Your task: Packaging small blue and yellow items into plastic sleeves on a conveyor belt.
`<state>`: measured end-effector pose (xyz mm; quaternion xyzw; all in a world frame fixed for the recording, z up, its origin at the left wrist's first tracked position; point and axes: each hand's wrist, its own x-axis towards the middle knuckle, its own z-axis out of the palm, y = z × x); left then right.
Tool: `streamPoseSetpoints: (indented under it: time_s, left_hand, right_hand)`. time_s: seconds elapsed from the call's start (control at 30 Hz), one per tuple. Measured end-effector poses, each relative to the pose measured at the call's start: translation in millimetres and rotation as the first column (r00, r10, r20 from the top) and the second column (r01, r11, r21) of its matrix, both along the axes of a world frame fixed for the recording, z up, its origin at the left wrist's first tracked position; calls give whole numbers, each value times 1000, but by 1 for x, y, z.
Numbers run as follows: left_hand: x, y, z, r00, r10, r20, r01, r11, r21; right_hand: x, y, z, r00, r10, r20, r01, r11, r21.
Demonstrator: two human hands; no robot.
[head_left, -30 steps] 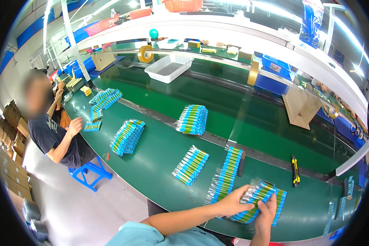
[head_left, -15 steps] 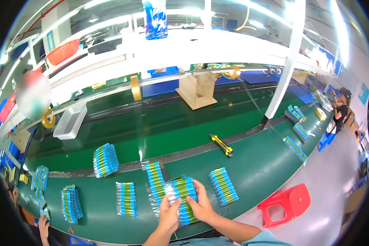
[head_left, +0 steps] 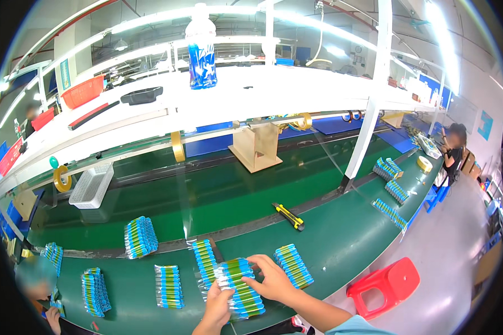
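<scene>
Both of my hands are on a flat pack (head_left: 240, 287) of blue-and-green cylinders, side by side like wrapped batteries, just above the near edge of the green bench. My left hand (head_left: 218, 304) pinches its left edge, thumb on the front. My right hand (head_left: 274, 279) grips it at the upper right, fingers over the top and thumb on the face. The undersides of my fingers are hidden. Directly behind lies a similar pack (head_left: 205, 261), partly covered. Another pack (head_left: 294, 266) rests to the right, and one more (head_left: 169, 286) to the left.
Stacked packs (head_left: 141, 237) lie farther left. A yellow-and-black utility knife (head_left: 289, 216) rests near the dark strip. Beyond are a white basket (head_left: 92, 187) and a wooden stand (head_left: 255, 148). A red stool (head_left: 384, 287) stands at right. Another person's hand (head_left: 53, 319) shows lower left.
The view has tilted upward, showing more of the white shelf and the blue-liquid bottle. My right hand has loosened its thumb from the pack's middle and shifted toward its upper right edge.
</scene>
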<state>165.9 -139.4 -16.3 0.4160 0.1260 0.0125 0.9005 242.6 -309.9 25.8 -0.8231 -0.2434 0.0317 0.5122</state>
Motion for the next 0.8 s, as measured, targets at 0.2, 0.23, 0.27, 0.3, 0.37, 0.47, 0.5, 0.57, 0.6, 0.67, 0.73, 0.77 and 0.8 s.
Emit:
streamPoseSetpoints:
  time_s: [0.2,0.23,0.27,0.3,0.37,0.47,0.5,0.57,0.6,0.67,0.73,0.77,0.8]
  left_hand:
    - [-11,6,-15,996,19,-85,-21,1000,-23]
    - [-14,4,2,987,48,-155,-56,997,-46]
    - [-13,3,4,993,55,-105,-58,998,-31]
    - [-11,3,1,996,72,-58,-73,997,-15]
    - [-10,8,-2,997,49,-66,-51,998,-35]
    - [-10,11,8,990,63,-124,-78,990,-116]
    - [-11,11,11,995,47,-86,-57,991,-118]
    - [-13,14,10,999,24,-44,-29,993,-115]
    - [-16,15,10,998,42,-53,-48,991,-123]
    - [-21,15,14,998,62,-20,-63,995,-83]
    - [-24,15,13,997,72,-13,-73,994,-83]
    - [-25,15,11,997,80,-11,-81,996,-49]
    - [-26,16,11,996,87,-8,-87,996,-14]
  right_hand:
    - [2,6,6,916,70,395,-74,997,-4]
    - [3,7,12,926,73,371,-80,997,5]
    - [8,7,14,914,108,391,-104,994,-32]
    - [13,9,16,896,135,422,-145,989,-9]
    - [21,16,21,870,121,478,-134,991,-7]
    - [28,22,26,862,144,485,-141,989,-44]
    - [29,25,24,870,138,473,-129,990,-52]
    - [32,29,20,836,139,530,-113,990,-81]
    - [31,32,19,838,159,522,-132,987,-89]
    - [26,36,20,859,138,493,-121,990,-65]
    - [23,38,19,840,149,521,-127,989,-78]
    - [20,40,21,837,141,528,-119,990,-76]
    - [18,41,22,834,132,536,-110,991,-74]
